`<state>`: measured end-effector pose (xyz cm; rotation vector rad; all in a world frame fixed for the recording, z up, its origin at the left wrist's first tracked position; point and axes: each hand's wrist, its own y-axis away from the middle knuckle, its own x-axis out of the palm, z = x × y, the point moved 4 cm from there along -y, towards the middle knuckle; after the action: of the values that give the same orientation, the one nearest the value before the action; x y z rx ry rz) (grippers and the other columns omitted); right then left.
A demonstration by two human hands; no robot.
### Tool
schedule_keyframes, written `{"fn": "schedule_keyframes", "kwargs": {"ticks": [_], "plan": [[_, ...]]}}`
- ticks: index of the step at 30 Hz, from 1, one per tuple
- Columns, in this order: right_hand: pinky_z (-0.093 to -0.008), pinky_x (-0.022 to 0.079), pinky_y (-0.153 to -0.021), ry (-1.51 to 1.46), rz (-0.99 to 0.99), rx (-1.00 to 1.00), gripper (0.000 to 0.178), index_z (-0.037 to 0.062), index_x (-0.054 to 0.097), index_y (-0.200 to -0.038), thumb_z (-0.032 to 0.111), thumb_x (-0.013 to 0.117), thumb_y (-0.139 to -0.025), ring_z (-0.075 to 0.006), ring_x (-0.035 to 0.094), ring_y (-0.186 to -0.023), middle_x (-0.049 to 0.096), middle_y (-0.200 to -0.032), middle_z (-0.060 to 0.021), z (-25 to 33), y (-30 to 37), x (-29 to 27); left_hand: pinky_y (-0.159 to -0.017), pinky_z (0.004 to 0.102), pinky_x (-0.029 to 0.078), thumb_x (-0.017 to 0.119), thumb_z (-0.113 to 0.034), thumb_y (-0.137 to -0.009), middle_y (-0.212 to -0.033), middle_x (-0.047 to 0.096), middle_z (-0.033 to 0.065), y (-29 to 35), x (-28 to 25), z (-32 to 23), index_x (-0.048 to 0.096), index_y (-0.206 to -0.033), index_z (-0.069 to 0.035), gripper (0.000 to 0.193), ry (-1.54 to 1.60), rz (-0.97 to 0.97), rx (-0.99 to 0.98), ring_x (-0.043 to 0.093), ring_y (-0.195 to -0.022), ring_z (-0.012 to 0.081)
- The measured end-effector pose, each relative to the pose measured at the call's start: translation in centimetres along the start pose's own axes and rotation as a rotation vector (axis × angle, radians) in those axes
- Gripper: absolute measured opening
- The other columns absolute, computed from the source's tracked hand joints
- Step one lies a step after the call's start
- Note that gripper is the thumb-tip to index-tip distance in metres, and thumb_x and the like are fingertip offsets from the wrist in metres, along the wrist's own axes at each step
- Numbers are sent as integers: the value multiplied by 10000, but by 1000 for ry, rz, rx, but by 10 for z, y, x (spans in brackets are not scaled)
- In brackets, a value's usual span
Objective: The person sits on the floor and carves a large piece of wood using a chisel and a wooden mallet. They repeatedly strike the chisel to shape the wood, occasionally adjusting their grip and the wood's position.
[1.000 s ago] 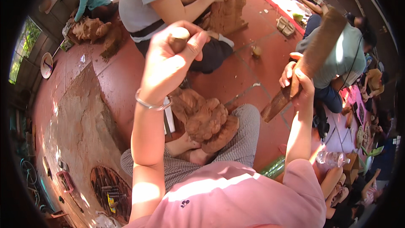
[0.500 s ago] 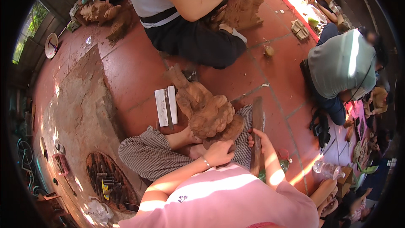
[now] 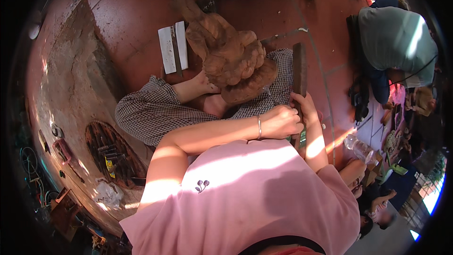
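Observation:
A brown wood carving [image 3: 231,54] with rounded, lobed forms leans across my crossed legs, its narrow end pointing away from me. My left hand [image 3: 281,122], a bangle on its wrist, is closed around a carving chisel [image 3: 270,95]. The metal end of the chisel points up toward the base of the carving, and its handle is mostly hidden in my fist. Right beside it, my right hand [image 3: 306,107] grips a long, dark wooden bar [image 3: 299,66] that stands nearly upright along my right knee. The two hands are close together, in front of my chest.
An oval tray [image 3: 134,160] of carving tools lies at the left, near a clear plastic bag [image 3: 109,193]. A whetstone-like white block pair [image 3: 166,50] with a dark strip sits beyond my left foot. A person [image 3: 396,38] sits at the right, above a clear bottle [image 3: 359,146].
My left hand has moved right, away from the carving's base to beside my right hand, and the chisel's metal shaft now shows. The whole view has tipped downward toward my body.

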<state>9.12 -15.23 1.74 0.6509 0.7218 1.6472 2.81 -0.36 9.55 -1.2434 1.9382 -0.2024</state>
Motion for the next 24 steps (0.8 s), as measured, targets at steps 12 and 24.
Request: {"fn": "schedule_keyframes", "kwargs": {"ticks": [12, 24], "plan": [[-319, 473, -770, 593, -309, -417, 346, 8, 555, -1082, 78, 701, -776, -176, 556, -862, 563, -932, -53, -26, 48, -64, -460, 352, 453, 683, -255, -808, -553, 499, 22, 20, -3, 27, 497, -586, -132, 314, 48, -120, 46, 555, -522, 213], [-344, 490, -796, 838, -448, -942, 395, 21, 540, -1059, 2, 762, -733, -243, 574, -835, 576, -932, -104, -19, 93, -44, -491, 387, 501, 693, -330, -667, -610, 605, 13, 25, 19, 38, 604, -646, -170, 185, 31, 154, -19, 647, -631, 226]]}}
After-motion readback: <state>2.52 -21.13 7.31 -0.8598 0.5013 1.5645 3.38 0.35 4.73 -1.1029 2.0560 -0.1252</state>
